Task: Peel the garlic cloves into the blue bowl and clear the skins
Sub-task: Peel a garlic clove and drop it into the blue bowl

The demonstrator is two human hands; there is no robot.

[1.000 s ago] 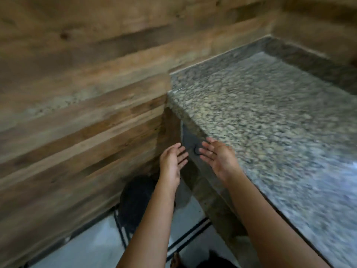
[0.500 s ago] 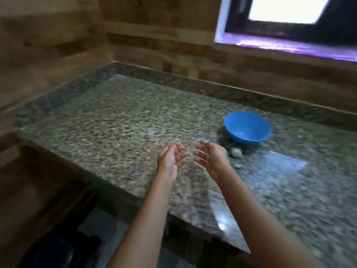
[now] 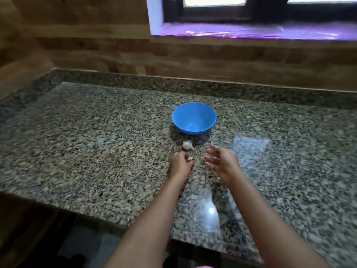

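Currently the left hand (image 3: 180, 165) pinches a garlic clove (image 3: 190, 158) in curled fingers, low over the counter (image 3: 96, 151). Just beyond this grip lies a second garlic piece (image 3: 187, 145); farther beyond stands the blue bowl (image 3: 194, 118). Beside the grip, the right hand (image 3: 222, 160) is spread, holding nothing.

No text, label, brand, number or sign can be read here. The blue bowl (image 3: 194, 118) is plain, and the granite counter (image 3: 96, 151) around it shows only speckles.
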